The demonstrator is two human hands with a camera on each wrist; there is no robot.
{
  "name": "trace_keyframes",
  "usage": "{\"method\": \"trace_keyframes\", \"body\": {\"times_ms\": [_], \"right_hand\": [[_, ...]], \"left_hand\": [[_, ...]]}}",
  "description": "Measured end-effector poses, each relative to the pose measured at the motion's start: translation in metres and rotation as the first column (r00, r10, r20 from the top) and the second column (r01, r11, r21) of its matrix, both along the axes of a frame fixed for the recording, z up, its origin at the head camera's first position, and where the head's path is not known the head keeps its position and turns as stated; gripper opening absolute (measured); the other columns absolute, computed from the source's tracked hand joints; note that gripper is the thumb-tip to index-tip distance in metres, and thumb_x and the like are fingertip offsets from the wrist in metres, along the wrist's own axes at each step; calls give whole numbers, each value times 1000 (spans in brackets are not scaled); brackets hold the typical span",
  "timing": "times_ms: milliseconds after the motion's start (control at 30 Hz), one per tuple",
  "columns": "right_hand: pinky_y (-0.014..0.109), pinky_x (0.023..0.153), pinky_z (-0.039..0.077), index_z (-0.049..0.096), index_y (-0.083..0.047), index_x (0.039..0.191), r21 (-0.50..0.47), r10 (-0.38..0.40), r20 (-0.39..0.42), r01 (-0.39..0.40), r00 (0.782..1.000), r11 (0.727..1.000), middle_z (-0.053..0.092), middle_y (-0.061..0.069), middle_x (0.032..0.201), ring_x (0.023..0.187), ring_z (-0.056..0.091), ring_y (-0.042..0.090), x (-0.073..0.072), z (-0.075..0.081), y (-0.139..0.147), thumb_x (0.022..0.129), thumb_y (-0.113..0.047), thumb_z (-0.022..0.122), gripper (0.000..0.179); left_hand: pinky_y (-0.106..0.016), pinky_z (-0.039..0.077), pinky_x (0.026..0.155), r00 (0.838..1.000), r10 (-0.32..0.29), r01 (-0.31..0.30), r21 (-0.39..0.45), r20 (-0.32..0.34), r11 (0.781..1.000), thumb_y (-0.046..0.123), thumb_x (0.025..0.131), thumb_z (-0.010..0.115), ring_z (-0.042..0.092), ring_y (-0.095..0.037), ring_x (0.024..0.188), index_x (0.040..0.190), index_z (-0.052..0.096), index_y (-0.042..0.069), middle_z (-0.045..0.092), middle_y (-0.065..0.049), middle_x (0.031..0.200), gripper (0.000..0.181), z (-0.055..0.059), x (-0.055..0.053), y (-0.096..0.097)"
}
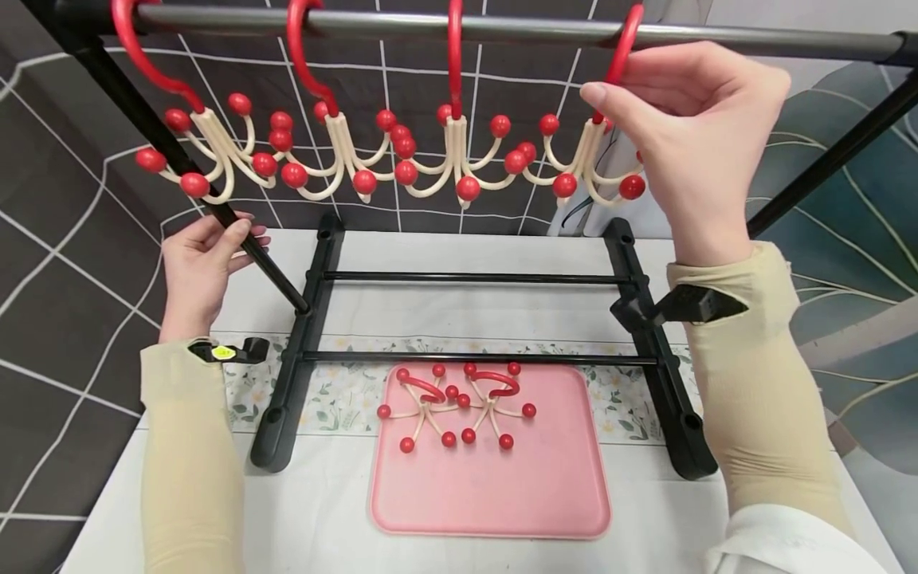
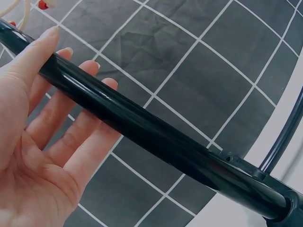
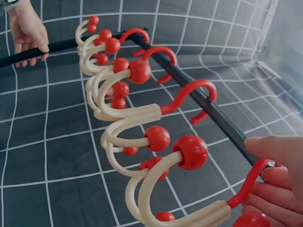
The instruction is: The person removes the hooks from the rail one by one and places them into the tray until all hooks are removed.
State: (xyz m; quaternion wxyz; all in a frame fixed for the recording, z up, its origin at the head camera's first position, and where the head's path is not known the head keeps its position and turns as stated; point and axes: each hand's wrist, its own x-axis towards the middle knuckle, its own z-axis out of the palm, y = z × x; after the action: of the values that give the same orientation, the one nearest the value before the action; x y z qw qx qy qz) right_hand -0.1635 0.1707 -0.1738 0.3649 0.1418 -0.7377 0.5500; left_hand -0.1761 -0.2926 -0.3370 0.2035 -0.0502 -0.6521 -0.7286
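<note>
My left hand [image 1: 204, 259] holds the slanting black post [image 2: 142, 132] of a rack, its thumb on one side and its fingers on the other. At the right end of the rack's top bar [image 1: 531, 30], my right hand [image 1: 706, 131] grips the red hook [image 3: 248, 184] of a multi-armed hanger [image 1: 584, 163] with thumb and fingers. The hook lies over the bar. This hanger has cream curved arms tipped with red balls. Three matching hangers, a left one [image 1: 225, 159], a second [image 1: 340, 155] and a third [image 1: 455, 151], hang along the same bar.
Two more such hangers, one [image 1: 426, 410] beside another [image 1: 490, 406], lie on a pink tray [image 1: 495, 498] on the white table [image 1: 308, 518]. The rack's feet [image 1: 276, 426] and lower crossbars [image 1: 473, 358] stand behind and around it. Dark gridded cloth [image 1: 64, 239] hangs behind.
</note>
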Motion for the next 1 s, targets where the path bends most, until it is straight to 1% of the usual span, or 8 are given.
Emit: {"method": "trace_keyframes", "body": {"times_ms": [33, 333, 467, 567, 600, 800, 900, 1000], "right_hand": [[26, 93, 53, 80, -6, 104, -26, -3, 21, 3, 1000, 1000, 76, 6, 104, 98, 73, 12, 0, 1, -3, 80, -9, 89, 25], [25, 92, 53, 81, -7, 101, -33, -51, 18, 51, 999, 998, 77, 5, 102, 95, 73, 12, -3, -3, 0, 82, -13, 88, 22], [23, 85, 54, 81, -8, 101, 8, -97, -55, 98, 994, 995, 76, 4, 100, 91, 72, 14, -5, -7, 11, 85, -16, 86, 19], [22, 77, 54, 81, -10, 102, 58, -142, -117, 150, 983, 987, 76, 3, 98, 87, 71, 15, -6, -9, 20, 87, -20, 83, 18], [22, 77, 54, 82, -11, 101, 54, -155, -115, 162, 981, 985, 76, 2, 98, 86, 71, 15, -6, -9, 22, 87, -20, 84, 17], [19, 74, 54, 81, -12, 106, 152, -219, -165, 244, 962, 958, 76, -1, 100, 85, 71, 12, -2, -8, 37, 93, -30, 78, 22], [18, 73, 53, 80, -12, 108, 188, -234, -176, 266, 956, 945, 76, -1, 100, 85, 71, 10, 0, -7, 44, 94, -33, 75, 26], [19, 78, 54, 80, -11, 109, 200, -229, -169, 261, 959, 944, 76, 1, 103, 86, 71, 8, 0, -6, 49, 95, -34, 74, 28]], "left_hand": [[-23, 59, 76, 1000, 1, -1, -1, 0, 1000, 6, 93, 75, 75, -18, 83, 112, 71, -10, 74, -11, 92, 25, 0, 0, 0], [-23, 59, 74, 1000, 1, -2, 9, 16, 1000, 6, 92, 76, 75, -18, 82, 112, 72, -8, 74, -10, 93, 24, -2, -2, 1], [-24, 59, 74, 1000, 3, -3, 9, 12, 1000, 5, 92, 75, 75, -18, 81, 112, 72, -8, 75, -10, 92, 24, -3, -2, 1], [-24, 59, 75, 1000, -1, 1, 14, 7, 1000, 5, 92, 75, 75, -18, 80, 112, 71, -9, 74, -11, 93, 25, -3, -1, 1], [-24, 59, 75, 1000, -3, 2, 15, 6, 1000, 5, 92, 75, 75, -18, 81, 112, 71, -9, 74, -11, 93, 25, -3, -1, 1], [-24, 59, 74, 1000, -7, 6, 19, 15, 1000, 5, 92, 76, 75, -18, 81, 112, 72, -9, 75, -11, 93, 24, -2, -2, 0], [-24, 59, 75, 1000, -3, 3, 23, 23, 1000, 5, 92, 76, 75, -18, 81, 112, 72, -8, 75, -11, 93, 24, -2, -2, -1], [-24, 59, 75, 1000, -4, 4, 32, 28, 999, 5, 92, 76, 75, -18, 81, 112, 71, -9, 75, -11, 93, 25, -2, -1, -2]]}}
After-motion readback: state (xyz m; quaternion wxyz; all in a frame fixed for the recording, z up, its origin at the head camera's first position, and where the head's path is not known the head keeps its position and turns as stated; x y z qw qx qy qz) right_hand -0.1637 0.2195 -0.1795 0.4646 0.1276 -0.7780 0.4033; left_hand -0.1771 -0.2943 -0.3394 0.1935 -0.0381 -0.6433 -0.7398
